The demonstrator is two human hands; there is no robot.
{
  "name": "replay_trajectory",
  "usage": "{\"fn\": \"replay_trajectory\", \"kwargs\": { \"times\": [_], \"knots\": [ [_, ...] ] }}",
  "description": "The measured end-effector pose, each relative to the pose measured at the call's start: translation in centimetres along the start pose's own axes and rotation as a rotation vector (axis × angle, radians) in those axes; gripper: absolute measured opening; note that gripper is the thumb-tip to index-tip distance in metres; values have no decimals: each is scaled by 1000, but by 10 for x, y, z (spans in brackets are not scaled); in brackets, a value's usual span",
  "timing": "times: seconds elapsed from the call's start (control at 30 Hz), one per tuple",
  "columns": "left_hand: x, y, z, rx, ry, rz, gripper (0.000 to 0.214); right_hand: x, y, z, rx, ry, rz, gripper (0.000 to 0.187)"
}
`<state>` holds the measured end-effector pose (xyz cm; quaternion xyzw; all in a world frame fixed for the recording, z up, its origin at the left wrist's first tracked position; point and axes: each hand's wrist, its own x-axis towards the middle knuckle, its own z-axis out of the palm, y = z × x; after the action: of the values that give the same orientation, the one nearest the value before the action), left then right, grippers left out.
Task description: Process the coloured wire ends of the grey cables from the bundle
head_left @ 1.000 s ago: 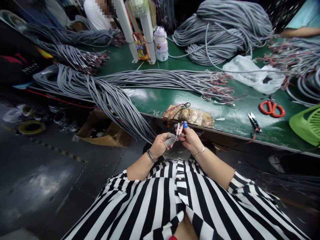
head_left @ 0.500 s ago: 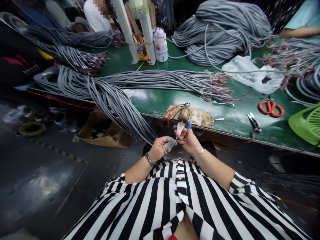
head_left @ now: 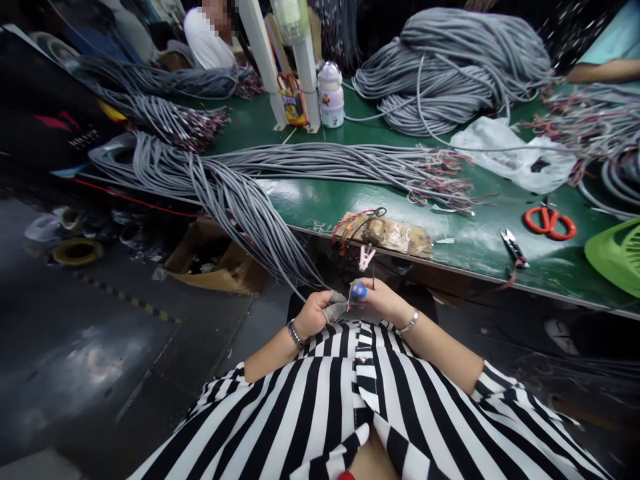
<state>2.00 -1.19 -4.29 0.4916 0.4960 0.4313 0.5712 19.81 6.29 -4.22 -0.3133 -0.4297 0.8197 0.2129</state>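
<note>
My left hand (head_left: 316, 313), with grey wrapping on thumb and finger, is closed on the end of a grey cable. Thin coloured wires (head_left: 349, 305) come out between its fingertips. Facing it is my right hand (head_left: 381, 298), blue tape on one finger, pinched around those thin wires; its fingertips partly hide them. A pale pink clip (head_left: 367, 257) sits just beyond my hands at the table edge, apart from them. To the left, a bundle of grey cables (head_left: 245, 200) hangs over the edge toward my left hand.
On the green table (head_left: 310, 200) lie orange-handled scissors (head_left: 549, 222), small nippers (head_left: 514, 249), a plastic bag (head_left: 515, 153) and a worn wooden block (head_left: 385, 233). Behind are a bottle (head_left: 331, 95) and a big cable coil (head_left: 460, 60). A cardboard box (head_left: 215, 263) stands below. Other people sit across.
My right hand has drawn down and back from the pink clip, which now shows apart from the fingers. My left hand keeps its hold on the cable end. The view has shifted slightly.
</note>
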Motion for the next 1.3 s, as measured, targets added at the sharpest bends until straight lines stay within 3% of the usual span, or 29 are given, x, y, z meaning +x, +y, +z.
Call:
{"fn": "replay_trajectory", "kwargs": {
  "times": [0.13, 0.23, 0.3, 0.47, 0.67, 0.9, 1.3],
  "knots": [
    [-2, 2, 0, 48, -67, 23, 40, -3, -7, -2, -135, 183, -100, 46],
    [-8, 3, -3, 89, -59, 15, 41, -5, -7, -19, -93, 428, -171, 40],
    [-12, 2, -5, 91, -14, -2, 43, -8, -3, -31, -56, 487, -178, 36],
    [-11, 0, -7, -10, 103, -11, 47, -14, 2, -35, 22, 395, -149, 44],
    [4, 6, 1, -122, 121, 34, 43, 6, -29, -23, 105, 314, -152, 60],
    [21, 9, 10, -142, 116, 31, 43, 24, -37, -9, 231, 268, -175, 54],
    [25, 12, 16, -126, 78, -21, 47, 27, -33, -8, 296, 296, -223, 48]
  ]
}}
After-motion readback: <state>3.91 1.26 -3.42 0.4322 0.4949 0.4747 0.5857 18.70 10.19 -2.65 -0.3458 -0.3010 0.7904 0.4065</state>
